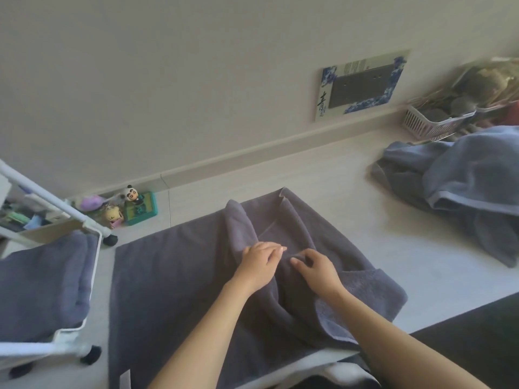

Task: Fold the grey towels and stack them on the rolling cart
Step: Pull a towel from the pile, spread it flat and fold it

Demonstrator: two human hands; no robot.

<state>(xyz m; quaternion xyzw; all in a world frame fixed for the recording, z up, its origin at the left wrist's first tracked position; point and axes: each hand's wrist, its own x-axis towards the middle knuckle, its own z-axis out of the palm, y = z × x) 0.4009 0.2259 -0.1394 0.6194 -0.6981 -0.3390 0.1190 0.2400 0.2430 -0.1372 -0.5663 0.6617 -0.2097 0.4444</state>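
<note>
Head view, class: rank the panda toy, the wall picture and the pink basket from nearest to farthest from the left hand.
From the left hand:
1. Panda toy, up-left by the wall.
2. Wall picture, up-right on the wall.
3. Pink basket, far right.

A pale wall [168,80] is seen across the top, with a baseboard [252,153] running along its foot. A blue-and-white patterned plate [362,84] surrounding a grey wall socket is fixed to the wall. On the light floor [323,175] by the baseboard, a panda figurine [132,194] is set on a green box [141,210], beside a small yellow-and-pink toy [113,216] and a purple object [91,202]. A pale slatted basket [432,122] filled with dark rounded items is placed at the upper right. Just in front of it, a crumpled blue towel [471,175] is heaped on the floor.
</note>
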